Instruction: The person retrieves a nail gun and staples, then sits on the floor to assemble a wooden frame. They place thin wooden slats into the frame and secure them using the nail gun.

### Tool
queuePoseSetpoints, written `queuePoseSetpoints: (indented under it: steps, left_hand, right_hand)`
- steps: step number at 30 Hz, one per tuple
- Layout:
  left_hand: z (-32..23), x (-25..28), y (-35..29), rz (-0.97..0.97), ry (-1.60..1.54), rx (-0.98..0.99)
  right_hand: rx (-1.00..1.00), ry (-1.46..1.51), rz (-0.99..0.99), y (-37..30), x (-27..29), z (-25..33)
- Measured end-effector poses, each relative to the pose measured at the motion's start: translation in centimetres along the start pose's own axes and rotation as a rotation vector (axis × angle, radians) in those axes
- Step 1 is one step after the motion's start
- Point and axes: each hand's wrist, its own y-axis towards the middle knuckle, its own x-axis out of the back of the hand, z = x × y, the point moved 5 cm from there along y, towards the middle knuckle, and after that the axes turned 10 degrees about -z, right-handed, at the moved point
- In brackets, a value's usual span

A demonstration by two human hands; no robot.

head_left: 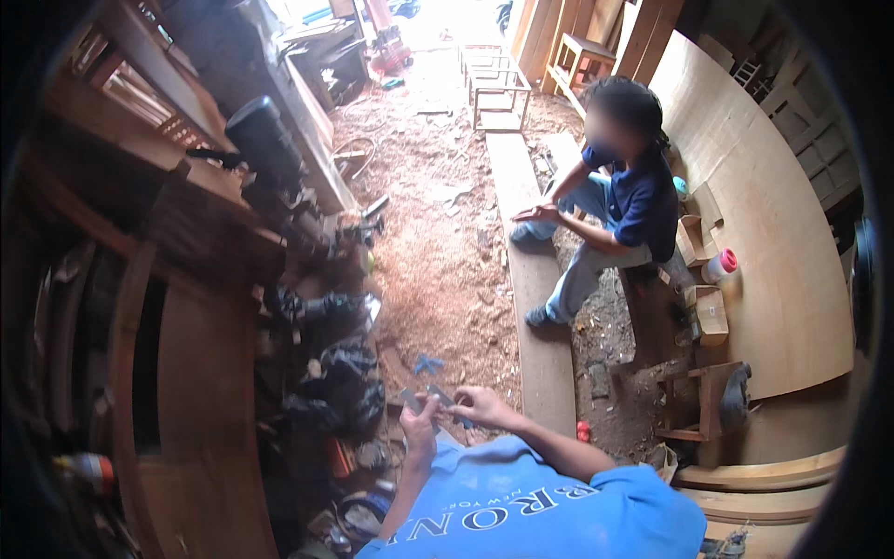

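my left hand (419, 424) is closed around a small flat grey piece (411, 401), its end poking out past the thumb; my right hand (480, 407) is bent narrow, fingertips at a second slim grey piece (440, 397); i cannot tell whether they pinch it or only touch it, nor whether the two pieces are joined; both lie close together in front of my blue printed t-shirt (531, 494); just beyond, a crumpled bright-blue scrap (428, 362) is on the brown, shaving-strewn floor (447, 279); to the left are shiny black plastic bags (345, 382); to the right a long flat wooden plank (549, 373) runs away from me; farther along it a seated person in a dark-blue shirt (647, 205) has both hands together; behind them leans a large pale plywood sheet (754, 224); at the far end stand thin open wooden frames (498, 98).
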Motion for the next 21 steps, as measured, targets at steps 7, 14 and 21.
queuePoseSetpoints:
  steps: [7,14,21]
  left_hand:
    - [-2.2,-10.0,14.2,-0.006,0.257,-0.165]
    - [-12.4,-22.4,34.5,-0.142,0.165,-0.102]
    - [-26.6,-41.6,44.4,0.166,0.14,-0.033]
  right_hand:
    - [-0.223,0.261,-0.028,13.5,4.9,-3.0]
    - [-0.273,0.274,0.008,34.8,14.5,4.1]
    - [-0.087,0.332,-0.244,49.5,28.0,14.4]
